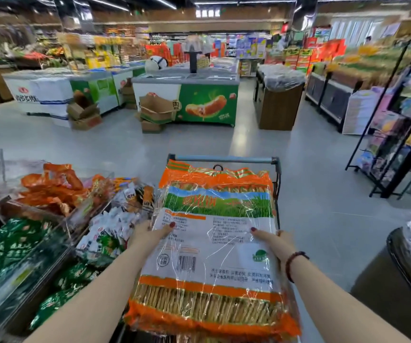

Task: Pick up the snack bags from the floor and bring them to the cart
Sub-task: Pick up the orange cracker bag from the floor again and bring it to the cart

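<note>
Nearest to the camera is a big snack bag (211, 243), orange and green with a white label, held flat in front of the person. The left hand (147, 233) grips its left edge, with the thumb lying on top of the wrapper and the other fingers hidden below. The right hand (278, 243) grips the right edge in the same way, thumb on top. So both hands are closed on the bag, one at each side.

The far end of the bag reaches over the cart (224, 159), of which I see only the grey bar and a bit of frame at the right. I cannot tell if the bag already rests on the cart or is only carried above it.

I judge that the task is well advanced: the bag is off the floor (323, 194) and is at the cart. What is left is to lower it in and release it. No other bag lies on the visible part of the floor. Display bins (51, 191) of small packets stand just beside the left arm.
</note>
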A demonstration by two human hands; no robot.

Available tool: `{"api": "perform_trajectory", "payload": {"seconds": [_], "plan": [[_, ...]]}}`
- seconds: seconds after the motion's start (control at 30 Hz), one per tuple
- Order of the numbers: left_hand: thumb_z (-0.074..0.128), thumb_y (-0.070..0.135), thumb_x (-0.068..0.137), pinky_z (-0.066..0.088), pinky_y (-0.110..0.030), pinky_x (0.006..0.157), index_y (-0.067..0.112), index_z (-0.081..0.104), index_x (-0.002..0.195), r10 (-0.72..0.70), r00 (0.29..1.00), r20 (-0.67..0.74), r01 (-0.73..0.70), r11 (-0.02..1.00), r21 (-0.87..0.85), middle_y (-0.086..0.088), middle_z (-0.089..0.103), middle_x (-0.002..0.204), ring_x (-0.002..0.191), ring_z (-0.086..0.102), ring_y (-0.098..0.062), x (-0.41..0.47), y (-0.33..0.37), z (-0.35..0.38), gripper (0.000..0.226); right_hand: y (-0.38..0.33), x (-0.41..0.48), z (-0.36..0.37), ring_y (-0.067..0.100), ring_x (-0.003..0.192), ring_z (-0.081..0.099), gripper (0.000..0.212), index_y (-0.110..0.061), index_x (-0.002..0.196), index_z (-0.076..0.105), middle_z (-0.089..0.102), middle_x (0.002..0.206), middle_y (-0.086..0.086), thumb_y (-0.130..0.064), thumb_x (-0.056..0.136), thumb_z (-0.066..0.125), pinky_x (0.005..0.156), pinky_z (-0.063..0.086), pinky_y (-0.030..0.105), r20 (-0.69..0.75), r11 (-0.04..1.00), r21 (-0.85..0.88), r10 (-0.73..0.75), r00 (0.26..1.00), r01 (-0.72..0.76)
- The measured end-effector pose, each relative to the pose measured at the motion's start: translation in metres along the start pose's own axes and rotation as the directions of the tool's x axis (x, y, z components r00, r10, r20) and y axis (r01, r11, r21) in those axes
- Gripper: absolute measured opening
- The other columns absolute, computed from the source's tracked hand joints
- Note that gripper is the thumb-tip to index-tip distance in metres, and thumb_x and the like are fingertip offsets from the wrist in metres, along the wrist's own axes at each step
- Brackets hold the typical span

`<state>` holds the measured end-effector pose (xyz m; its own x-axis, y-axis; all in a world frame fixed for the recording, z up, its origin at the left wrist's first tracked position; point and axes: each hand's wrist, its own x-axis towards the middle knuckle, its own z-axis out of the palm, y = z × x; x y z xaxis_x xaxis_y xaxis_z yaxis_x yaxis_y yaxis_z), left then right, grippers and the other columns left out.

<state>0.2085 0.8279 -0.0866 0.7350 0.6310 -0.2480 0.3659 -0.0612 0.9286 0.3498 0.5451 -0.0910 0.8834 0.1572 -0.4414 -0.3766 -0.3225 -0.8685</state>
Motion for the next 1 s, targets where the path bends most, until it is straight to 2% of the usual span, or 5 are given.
{"api": "perform_trajectory", "payload": {"seconds": [0.3, 0.43, 0.53, 0.67, 1.0], "plan": [[0.069, 0.055, 0.08, 0.039, -0.048, 0.108, 0.006, 0.04, 0.143, -0.06, 0.991, -0.119, 0.086, 0.97, 0.226, -0.015, 0.044, 0.147, 0.129, 0.044, -0.036, 0.025, -0.017, 0.017, 0.085, 0.03, 0.046, 0.012, 0.032, 0.113, 0.055, 0.104, -0.005, 0.136, 0.039, 0.054, 0.13, 0.013, -0.061, 0.058, 0.08, 0.097, 0.046, 0.044, 0.021, 0.997, -0.069, 0.044, 0.999, -0.042], [0.058, 0.065, 0.082, 0.045, -0.041, 0.096, 0.013, 0.038, 0.144, -0.033, 0.989, -0.147, 0.094, 0.896, 0.433, -0.015, 0.049, 0.14, 0.123, 0.05, -0.034, 0.022, -0.024, 0.022, 0.083, 0.036, 0.041, 0.016, 0.025, 0.08, 0.065, 0.086, -0.008, 0.112, 0.055, 0.068, 0.096, 0.011, -0.074, 0.059, 0.068, 0.074, 0.056, 0.041, -0.061, 0.977, -0.212, -0.044, 0.997, 0.03], [0.059, 0.054, 0.087, 0.04, -0.043, 0.102, 0.015, 0.039, 0.142, 0.221, 0.957, -0.189, -0.048, 0.759, 0.649, -0.013, 0.046, 0.141, 0.129, 0.042, -0.032, 0.018, -0.02, 0.027, 0.071, 0.021, 0.027, 0.021, 0.031, 0.125, 0.048, 0.082, -0.021, 0.143, 0.033, 0.045, 0.14, 0.013, -0.072, 0.08, 0.045, 0.104, 0.043, 0.047, -0.032, 0.68, -0.694, -0.355, 0.934, 0.234], [0.046, 0.061, 0.083, 0.028, -0.044, 0.115, 0.033, 0.037, 0.145, 0.462, 0.878, 0.123, -0.377, 0.51, 0.773, 0.003, 0.04, 0.151, 0.141, 0.03, -0.021, 0.008, -0.008, 0.042, 0.069, 0.01, 0.011, 0.037, 0.022, 0.148, 0.008, 0.069, -0.034, 0.151, 0.016, 0.0, 0.161, -0.002, -0.066, 0.091, 0.029, 0.119, 0.006, 0.044, 0.298, 0.339, -0.805, -0.479, 0.825, 0.487], [0.0, 0.066, 0.082, 0.005, -0.043, 0.121, 0.037, 0.016, 0.153, 0.264, 0.899, 0.35, -0.415, 0.25, 0.875, 0.002, 0.017, 0.162, 0.15, 0.009, -0.021, -0.015, -0.013, 0.062, 0.078, 0.026, 0.01, 0.043, 0.016, 0.149, -0.002, 0.064, -0.034, 0.152, 0.008, 0.001, 0.162, -0.006, -0.061, 0.095, 0.017, 0.12, -0.001, 0.043, 0.423, 0.246, -0.813, -0.375, 0.825, 0.528]]}}
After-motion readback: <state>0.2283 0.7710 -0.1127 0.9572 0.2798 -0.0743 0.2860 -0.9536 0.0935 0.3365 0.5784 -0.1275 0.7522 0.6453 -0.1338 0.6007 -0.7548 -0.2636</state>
